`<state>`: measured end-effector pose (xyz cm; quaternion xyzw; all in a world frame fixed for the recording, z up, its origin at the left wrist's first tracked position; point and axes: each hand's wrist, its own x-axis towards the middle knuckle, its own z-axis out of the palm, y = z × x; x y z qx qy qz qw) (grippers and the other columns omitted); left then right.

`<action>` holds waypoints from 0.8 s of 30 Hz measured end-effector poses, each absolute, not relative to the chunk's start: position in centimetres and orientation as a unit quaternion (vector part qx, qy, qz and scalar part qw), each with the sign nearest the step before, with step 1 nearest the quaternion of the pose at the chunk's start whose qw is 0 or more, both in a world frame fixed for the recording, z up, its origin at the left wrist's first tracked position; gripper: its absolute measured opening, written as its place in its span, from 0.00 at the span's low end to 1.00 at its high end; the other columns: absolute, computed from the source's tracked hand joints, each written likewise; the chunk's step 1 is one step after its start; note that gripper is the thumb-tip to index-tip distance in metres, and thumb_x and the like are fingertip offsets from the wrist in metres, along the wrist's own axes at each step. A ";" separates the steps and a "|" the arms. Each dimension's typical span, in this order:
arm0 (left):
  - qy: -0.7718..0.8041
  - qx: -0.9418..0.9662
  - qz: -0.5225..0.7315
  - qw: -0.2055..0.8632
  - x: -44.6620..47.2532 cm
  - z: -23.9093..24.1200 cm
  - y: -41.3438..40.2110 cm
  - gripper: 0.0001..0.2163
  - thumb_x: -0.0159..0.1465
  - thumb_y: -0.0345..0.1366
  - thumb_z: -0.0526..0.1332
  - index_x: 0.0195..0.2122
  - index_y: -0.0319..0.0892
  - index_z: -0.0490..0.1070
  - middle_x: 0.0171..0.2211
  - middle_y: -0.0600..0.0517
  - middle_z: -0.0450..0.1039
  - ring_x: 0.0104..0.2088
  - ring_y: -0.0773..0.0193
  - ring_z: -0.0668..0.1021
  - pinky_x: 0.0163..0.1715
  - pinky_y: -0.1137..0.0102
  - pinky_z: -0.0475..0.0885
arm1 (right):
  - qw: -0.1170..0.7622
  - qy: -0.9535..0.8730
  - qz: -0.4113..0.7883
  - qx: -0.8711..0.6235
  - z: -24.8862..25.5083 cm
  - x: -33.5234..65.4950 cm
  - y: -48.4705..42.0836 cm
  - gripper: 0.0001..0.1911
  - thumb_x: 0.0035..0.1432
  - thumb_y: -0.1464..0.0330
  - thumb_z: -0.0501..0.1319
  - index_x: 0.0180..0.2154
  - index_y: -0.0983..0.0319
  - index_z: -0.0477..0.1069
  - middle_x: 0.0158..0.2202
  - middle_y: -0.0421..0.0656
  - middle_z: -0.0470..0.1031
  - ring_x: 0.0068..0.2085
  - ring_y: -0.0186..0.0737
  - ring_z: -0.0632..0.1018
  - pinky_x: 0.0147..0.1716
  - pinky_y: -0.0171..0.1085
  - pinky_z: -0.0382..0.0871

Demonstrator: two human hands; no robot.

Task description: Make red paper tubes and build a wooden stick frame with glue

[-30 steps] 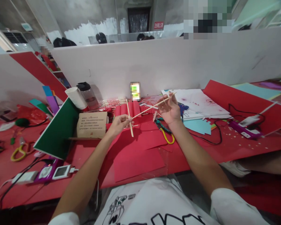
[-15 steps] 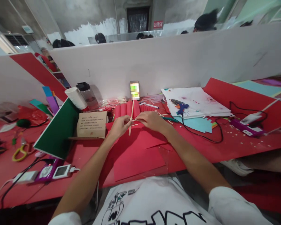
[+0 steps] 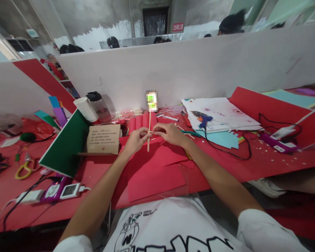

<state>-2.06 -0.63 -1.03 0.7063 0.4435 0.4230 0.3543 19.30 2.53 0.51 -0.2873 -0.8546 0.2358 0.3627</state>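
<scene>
Note that your right hand (image 3: 169,133), held out to the right one second ago, has closed in beside your left hand (image 3: 136,140), which suggests that both now work at one crossing point. Your left fingers are pinched on the long stick (image 3: 149,121), which points away from you, and your right fingertips appear clamped on the second stick (image 3: 152,132) (partly covered by the hand), above the red sheets (image 3: 154,182). The red table (image 3: 94,168) also bears a cardboard box (image 3: 103,140) and glue gun (image 3: 205,121), with a white partition (image 3: 120,77) and patchy concrete wall (image 3: 194,14) beyond.
</scene>
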 end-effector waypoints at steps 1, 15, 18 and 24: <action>0.440 0.701 0.424 0.367 -2.1 -1.2 -0.5 0.18 0.61 0.51 0.67 0.42 0.40 0.75 0.32 0.48 0.80 0.34 0.59 0.81 0.39 0.67 0.75 | 0.367 -0.851 0.246 -0.284 0.5 19.3 2.5 0.07 0.66 0.67 0.62 0.42 0.60 0.78 0.37 0.43 0.83 0.38 0.39 0.81 0.40 0.36 0.68; 0.441 0.681 0.434 0.392 -2.0 -1.7 -0.4 0.16 0.59 0.48 0.70 0.37 0.41 0.72 0.35 0.47 0.80 0.40 0.55 0.83 0.37 0.65 0.79 | 0.358 -0.858 0.203 -0.308 0.5 19.2 2.3 0.08 0.64 0.65 0.64 0.33 0.62 0.75 0.31 0.42 0.78 0.33 0.38 0.76 0.34 0.36 0.64; 0.441 0.674 0.439 0.397 -2.0 -1.8 -0.5 0.17 0.59 0.48 0.70 0.38 0.40 0.73 0.35 0.47 0.80 0.39 0.55 0.83 0.36 0.64 0.80 | 0.356 -0.858 0.208 -0.308 0.3 19.2 2.4 0.09 0.65 0.63 0.63 0.35 0.61 0.75 0.32 0.43 0.78 0.33 0.38 0.75 0.33 0.36 0.64; 0.436 0.674 0.439 0.403 -1.9 -1.8 -0.5 0.17 0.60 0.49 0.69 0.38 0.40 0.73 0.35 0.47 0.80 0.38 0.56 0.83 0.36 0.66 0.79 | 0.350 -0.873 0.189 -0.284 0.2 19.2 2.5 0.09 0.67 0.65 0.60 0.40 0.60 0.78 0.37 0.44 0.79 0.36 0.38 0.75 0.36 0.37 0.64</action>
